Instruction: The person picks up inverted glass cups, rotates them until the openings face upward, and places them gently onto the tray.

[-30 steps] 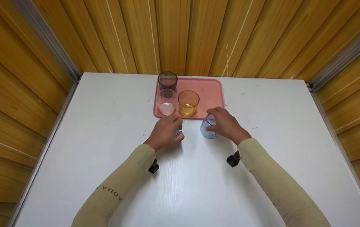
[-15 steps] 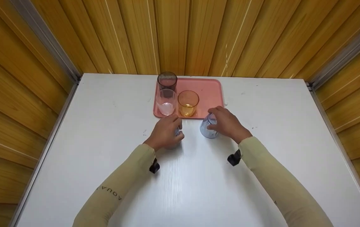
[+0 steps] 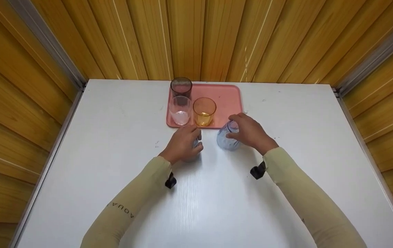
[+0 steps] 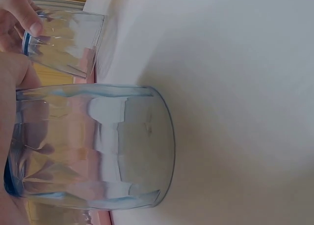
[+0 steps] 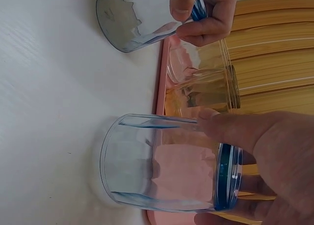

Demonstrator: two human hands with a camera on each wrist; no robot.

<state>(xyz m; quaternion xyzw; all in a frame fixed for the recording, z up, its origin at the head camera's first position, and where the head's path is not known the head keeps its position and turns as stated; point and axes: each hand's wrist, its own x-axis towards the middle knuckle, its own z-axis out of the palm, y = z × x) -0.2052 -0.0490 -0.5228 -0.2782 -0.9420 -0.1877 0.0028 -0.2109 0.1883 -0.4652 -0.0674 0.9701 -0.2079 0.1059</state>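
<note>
My left hand (image 3: 184, 144) grips a clear bluish drinking glass (image 4: 98, 146) near its upper end. In the head view that hand hides most of this glass. My right hand (image 3: 251, 132) holds a second bluish glass (image 3: 226, 138) between thumb and fingers, close to the front right corner of the pink tray (image 3: 225, 103). Both glasses have their thick dark-blue end up and the wider end toward the white tabletop. In the right wrist view, the thumb lies along the side of the second glass (image 5: 167, 166).
On the left part of the tray stand a smoky dark glass (image 3: 181, 86), a clear glass (image 3: 180, 112) in front of it, and an amber glass (image 3: 204, 112). The white table (image 3: 196, 206) meets yellow wood-look panels (image 3: 186, 41) at the back and sides.
My right hand has shifted slightly right and away from me, and the glass it holds looks more tilted. The left hand stays nearly still on its glass. The view has shifted a little.
</note>
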